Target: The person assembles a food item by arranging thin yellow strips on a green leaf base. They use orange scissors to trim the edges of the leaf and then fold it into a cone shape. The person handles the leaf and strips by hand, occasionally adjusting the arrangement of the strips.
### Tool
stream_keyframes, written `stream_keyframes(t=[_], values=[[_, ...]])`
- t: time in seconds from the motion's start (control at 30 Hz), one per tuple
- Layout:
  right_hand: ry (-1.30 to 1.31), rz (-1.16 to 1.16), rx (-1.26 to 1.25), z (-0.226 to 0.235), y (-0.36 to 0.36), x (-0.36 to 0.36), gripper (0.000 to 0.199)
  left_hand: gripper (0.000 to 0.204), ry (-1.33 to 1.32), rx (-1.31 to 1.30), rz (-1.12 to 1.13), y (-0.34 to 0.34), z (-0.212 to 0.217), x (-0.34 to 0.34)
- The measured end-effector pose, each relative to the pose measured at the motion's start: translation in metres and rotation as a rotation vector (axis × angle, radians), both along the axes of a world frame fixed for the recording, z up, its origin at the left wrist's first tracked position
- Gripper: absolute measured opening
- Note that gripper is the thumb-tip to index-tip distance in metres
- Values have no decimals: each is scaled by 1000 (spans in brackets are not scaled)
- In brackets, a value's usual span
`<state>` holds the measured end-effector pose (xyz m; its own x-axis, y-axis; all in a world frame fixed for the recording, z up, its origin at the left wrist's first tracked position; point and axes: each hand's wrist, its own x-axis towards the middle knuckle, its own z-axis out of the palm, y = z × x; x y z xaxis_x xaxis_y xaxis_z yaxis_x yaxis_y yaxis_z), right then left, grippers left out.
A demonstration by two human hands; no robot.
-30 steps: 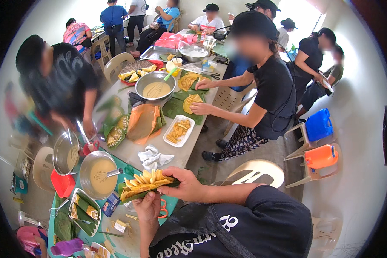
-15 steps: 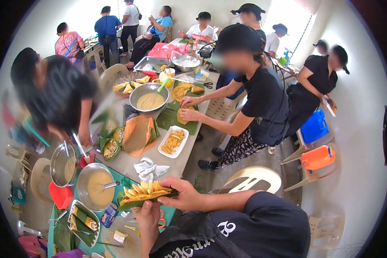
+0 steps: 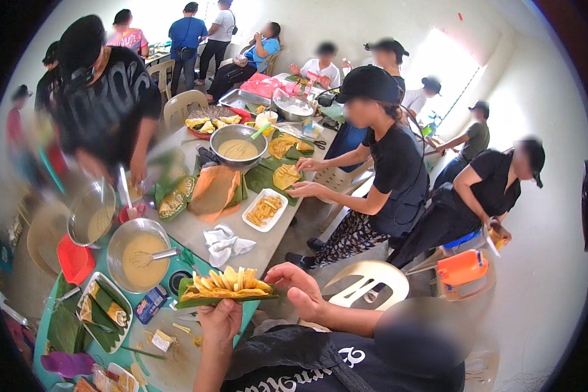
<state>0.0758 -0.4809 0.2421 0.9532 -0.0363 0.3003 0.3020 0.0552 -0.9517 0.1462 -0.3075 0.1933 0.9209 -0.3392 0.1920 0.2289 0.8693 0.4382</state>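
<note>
My left hand [image 3: 219, 320] holds a piece of banana leaf [image 3: 206, 301] from below, thumb against its near side. On the leaf lies a flat yellow layer topped with a row of upright pale yellow strips [image 3: 225, 279], which look like fruit slices. At the leaf's right end, my right hand [image 3: 300, 292] is open, fingers stretched toward the strips; whether a fingertip touches them I cannot tell. Just beyond, a crumpled white cloth [image 3: 226, 245] lies on the table.
On the green table [image 3: 247, 318] stand a steel bowl [image 3: 137, 255] of pale batter with a whisk, a white tray [image 3: 104, 312] of leaf-wrapped rolls and a blue box [image 3: 148, 304]. A white tray [image 3: 264, 210] of yellow strips is farther off. Across the table, a co-worker [image 3: 385, 157] handles leaves.
My right hand has let go of the leaf's right end and opened, drawing slightly right. The left hand keeps its hold. The co-worker at the left stands more upright; the one at far right bends lower.
</note>
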Motion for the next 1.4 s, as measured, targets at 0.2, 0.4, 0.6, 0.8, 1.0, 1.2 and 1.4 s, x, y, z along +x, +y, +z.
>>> stream_keyframes(t=[0.2, 0.4, 0.6, 0.8, 1.0, 1.2, 1.4], values=[[7, -72, -22, 3, 35, -27, 50, 51, 4, -34, -112, 32, 0, -19], [88, -142, 18, -7, 56, -55, 58, 54, 4, -32, -176, 52, 6, -34], [40, -158, 105, -8, 68, -65, 62, 56, 26, 37, -146, 66, 7, -44], [-13, -266, 155, -7, 82, -92, 61, 42, -31, -13, -177, 75, 18, -50], [-31, -396, 128, -4, 88, -129, 58, 37, -108, -118, -253, 85, 29, -62], [-44, -492, 97, 3, 95, -162, 53, 38, -86, -163, -327, 91, 44, -82], [-27, -535, 83, 9, 99, -180, 50, 39, -118, -203, -396, 92, 59, -92]])
